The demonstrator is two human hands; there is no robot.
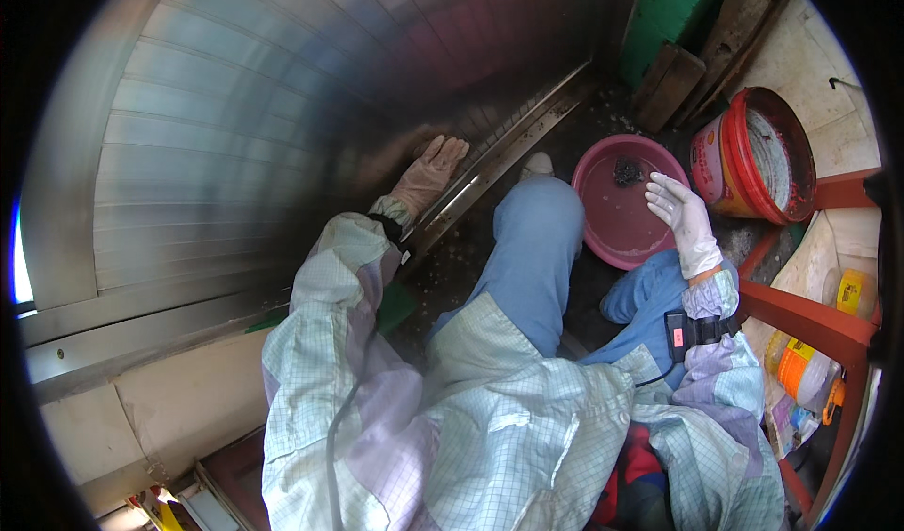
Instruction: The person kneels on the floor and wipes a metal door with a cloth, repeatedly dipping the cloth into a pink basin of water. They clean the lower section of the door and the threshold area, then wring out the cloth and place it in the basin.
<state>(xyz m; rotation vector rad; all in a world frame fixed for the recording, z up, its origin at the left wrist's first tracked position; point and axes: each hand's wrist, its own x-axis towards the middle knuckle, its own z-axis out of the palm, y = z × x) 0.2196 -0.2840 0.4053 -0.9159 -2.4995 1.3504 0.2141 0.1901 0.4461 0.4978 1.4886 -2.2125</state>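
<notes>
My left hand (pixel 432 172), in a thin translucent glove, lies nearly flat against the bottom of a shiny ribbed metal panel (pixel 233 128), just above its metal bottom rail (pixel 470 188). Nothing shows in that hand, though its palm side is hidden. My right hand (pixel 679 215) wears a white glove and hangs over the right rim of a pink plastic basin (pixel 592 231). Its fingers are extended and it holds nothing. Cloudy water (pixel 621 210) fills part of the basin, and a dark metal scouring pad (pixel 628 171) is in it near the far side.
A red bucket (pixel 738 157) with a whitish inside stands right of the basin. Wooden blocks (pixel 669 86) lean by a green post (pixel 671 15). A red frame (pixel 812 312) runs along my right, with plastic bottles (pixel 805 372) behind it. My knee (pixel 540 213) is beside the basin.
</notes>
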